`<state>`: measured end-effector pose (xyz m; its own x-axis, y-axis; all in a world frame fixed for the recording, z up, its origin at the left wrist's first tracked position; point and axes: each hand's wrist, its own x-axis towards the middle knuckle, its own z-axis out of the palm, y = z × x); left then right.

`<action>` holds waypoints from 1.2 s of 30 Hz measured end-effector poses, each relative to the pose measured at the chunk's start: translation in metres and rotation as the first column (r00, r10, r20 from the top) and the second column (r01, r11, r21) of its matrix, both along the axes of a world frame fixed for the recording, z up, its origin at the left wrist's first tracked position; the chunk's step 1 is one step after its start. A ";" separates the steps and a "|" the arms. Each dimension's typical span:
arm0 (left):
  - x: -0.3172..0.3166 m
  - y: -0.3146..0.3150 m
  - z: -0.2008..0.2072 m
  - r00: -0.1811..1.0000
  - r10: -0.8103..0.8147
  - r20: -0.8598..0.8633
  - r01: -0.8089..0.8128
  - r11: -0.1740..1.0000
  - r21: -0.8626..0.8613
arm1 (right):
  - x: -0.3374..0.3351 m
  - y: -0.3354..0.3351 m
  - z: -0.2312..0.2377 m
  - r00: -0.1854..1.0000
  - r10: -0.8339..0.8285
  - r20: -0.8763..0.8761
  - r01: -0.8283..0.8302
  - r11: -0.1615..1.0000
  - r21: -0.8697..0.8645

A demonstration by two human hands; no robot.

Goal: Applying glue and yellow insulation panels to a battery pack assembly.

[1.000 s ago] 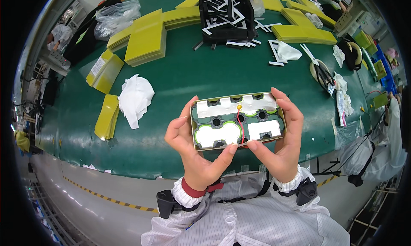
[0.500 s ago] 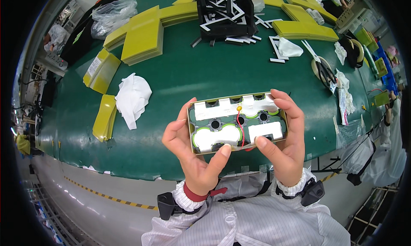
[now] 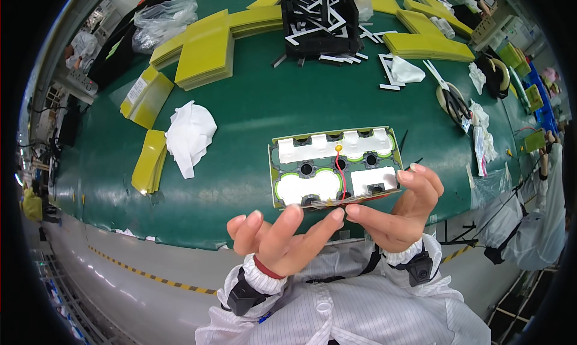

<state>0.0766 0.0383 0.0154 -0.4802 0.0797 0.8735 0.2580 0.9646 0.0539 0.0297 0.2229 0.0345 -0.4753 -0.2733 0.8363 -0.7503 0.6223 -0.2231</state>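
A battery pack (image 3: 312, 187) of several cells, with white patches over green-rimmed ends, lies at the table's near side inside a thin yellow-green casing (image 3: 271, 165). From a yellow dot near its far edge, a red wire (image 3: 343, 180) runs to the near edge. My left hand (image 3: 282, 243) is below the pack's near edge, fingers apart, thumb tip close to the middle of that edge. My right hand (image 3: 399, 216) is at the near right corner with its fingers spread and its thumb tip at the near edge. Neither hand is wrapped around the pack.
Yellow-green sheet stacks (image 3: 204, 54) line the far and left sides. A black bin (image 3: 321, 27) holds black and white strips. A crumpled white cloth (image 3: 190, 135) lies left; scissors (image 3: 454, 99) and tape rolls lie right. Another person's sleeve (image 3: 541, 195) shows at far right.
Both hands have let go of the pack's ends and drawn down to its near edge. The pack now lies a little farther right in the picture, without the hands around it.
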 end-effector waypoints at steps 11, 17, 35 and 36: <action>-0.011 0.003 -0.001 0.999 -0.017 -0.042 0.018 0.999 0.037 | -0.020 0.001 0.002 0.998 0.067 -0.016 -0.066 0.997 0.045; -0.013 0.002 0.006 0.997 -0.030 -0.068 0.028 0.999 -0.025 | -0.025 0.004 0.005 0.993 0.115 0.027 -0.117 0.991 0.068; 0.000 -0.012 0.006 0.996 -0.073 0.044 0.072 0.997 0.032 | -0.026 0.015 0.013 0.983 0.186 0.010 -0.186 0.982 0.030; 0.001 -0.013 0.005 0.998 -0.069 0.010 0.067 0.991 0.116 | -0.025 0.015 0.017 0.985 0.173 0.029 -0.174 0.983 0.060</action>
